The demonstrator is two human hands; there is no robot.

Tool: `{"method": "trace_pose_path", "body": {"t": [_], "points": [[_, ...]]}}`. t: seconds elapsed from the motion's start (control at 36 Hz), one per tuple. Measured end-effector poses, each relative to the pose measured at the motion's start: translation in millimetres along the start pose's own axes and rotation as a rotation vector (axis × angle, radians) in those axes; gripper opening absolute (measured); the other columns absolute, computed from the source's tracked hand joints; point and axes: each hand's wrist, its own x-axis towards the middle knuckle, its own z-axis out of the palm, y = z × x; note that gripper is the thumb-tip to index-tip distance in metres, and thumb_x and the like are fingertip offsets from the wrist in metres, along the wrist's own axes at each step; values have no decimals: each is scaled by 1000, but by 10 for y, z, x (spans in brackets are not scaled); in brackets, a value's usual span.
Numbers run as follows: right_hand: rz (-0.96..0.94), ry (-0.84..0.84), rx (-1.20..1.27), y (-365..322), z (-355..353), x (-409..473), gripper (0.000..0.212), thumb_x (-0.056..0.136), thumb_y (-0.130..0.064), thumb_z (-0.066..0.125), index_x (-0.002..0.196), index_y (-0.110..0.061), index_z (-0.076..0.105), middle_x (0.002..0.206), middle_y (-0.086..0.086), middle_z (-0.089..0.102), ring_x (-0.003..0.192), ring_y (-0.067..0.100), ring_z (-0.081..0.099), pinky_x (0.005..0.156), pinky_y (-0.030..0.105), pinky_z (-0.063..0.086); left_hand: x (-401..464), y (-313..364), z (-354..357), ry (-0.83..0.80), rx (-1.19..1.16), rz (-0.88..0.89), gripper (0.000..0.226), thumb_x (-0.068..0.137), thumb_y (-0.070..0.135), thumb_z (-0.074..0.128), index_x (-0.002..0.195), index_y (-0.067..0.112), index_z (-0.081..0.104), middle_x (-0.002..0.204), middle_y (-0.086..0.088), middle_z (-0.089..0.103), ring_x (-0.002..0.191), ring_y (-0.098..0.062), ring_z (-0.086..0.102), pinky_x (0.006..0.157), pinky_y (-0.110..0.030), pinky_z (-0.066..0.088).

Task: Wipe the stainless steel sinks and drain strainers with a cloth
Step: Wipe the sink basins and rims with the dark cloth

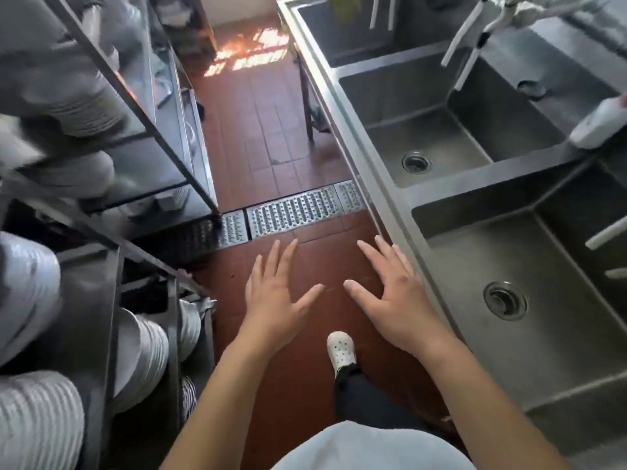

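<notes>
I see my left hand (pixel 278 293) and right hand (pixel 393 293) both spread wide and holding nothing over the floor, the sinks (pixel 529 300) at three o'clock, and no cloth anywhere, so I risk reaching the drain strainer (pixel 505 300) bare-handed.

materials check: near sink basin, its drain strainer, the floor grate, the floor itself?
Near sink basin: stainless steel by the look, brushed grey with soft reflections.
Drain strainer: metal, darker ring, likely steel too.
Floor grate: bright perforated metal, probably steel or aluminium.
Floor: red-brown tiles with visible joints, likely ceramic or quarry tile.
</notes>
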Motion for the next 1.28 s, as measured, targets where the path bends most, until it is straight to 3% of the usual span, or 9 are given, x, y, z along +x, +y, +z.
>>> {"method": "trace_pose_path", "body": {"t": [0.14, 0.28, 0.47, 0.58, 0.89, 1.08, 1.28], "points": [[-54, -22, 33, -323, -247, 1146, 69, 92, -54, 58, 154, -43, 27, 166, -12, 13, 153, 10, 1, 123, 52, 15, 1046, 218, -574, 39, 44, 7, 77, 87, 65, 53, 152, 50, 14, 165, 13, 5, 152, -17, -3, 122, -46, 7], [-115, -160, -81, -753, -259, 2194, 78, 89, -61, 58, 153, -49, 16, 168, -8, 2, 153, 17, -11, 121, 53, 6, 1723, 172, -1005, 106, -24, -51, 76, 86, 63, 55, 151, 51, 17, 165, 14, 6, 152, -15, -1, 123, -49, 8], [-155, -151, -119, -1183, -86, 3550, 77, 87, -64, 55, 153, -48, 19, 167, -7, 5, 153, 17, -8, 120, 56, 5, 2836, -265, -1331, 90, -72, -154, 76, 86, 63, 57, 152, 49, 20, 164, 16, 6, 152, -17, -2, 122, -49, 9], [-158, -116, -165, -1410, -40, 4391, 77, 88, -63, 55, 154, -47, 18, 167, -7, 6, 153, 17, -7, 120, 55, 6, 3761, -474, -1602, 80, -108, -118, 78, 86, 65, 56, 152, 49, 18, 164, 19, 1, 152, -17, -5, 120, -50, 7], [-50, 31, -204, -2270, -419, 6565, 72, 91, -62, 52, 154, -46, 19, 166, -13, 6, 153, 10, -5, 121, 50, 6, 6432, -584, -2725, -14, -100, 2, 77, 89, 62, 54, 153, 45, 17, 166, 11, 5, 152, -22, -1, 122, -51, 9], [178, -46, -156, -2237, -471, 7613, 77, 90, -64, 54, 155, -45, 17, 167, -10, 1, 153, 13, -8, 123, 49, 9, 7608, -524, -2812, -196, -72, 78, 76, 89, 63, 54, 153, 48, 15, 165, 15, -1, 152, -21, -5, 122, -52, 9], [158, 22, -46, -2241, -498, 9231, 76, 90, -63, 56, 155, -43, 20, 167, -7, 8, 153, 14, -4, 124, 47, 10, 8968, -653, -3011, -230, -49, 60, 73, 90, 63, 53, 152, 51, 16, 165, 17, 0, 152, -17, -5, 123, -48, 9]]}}
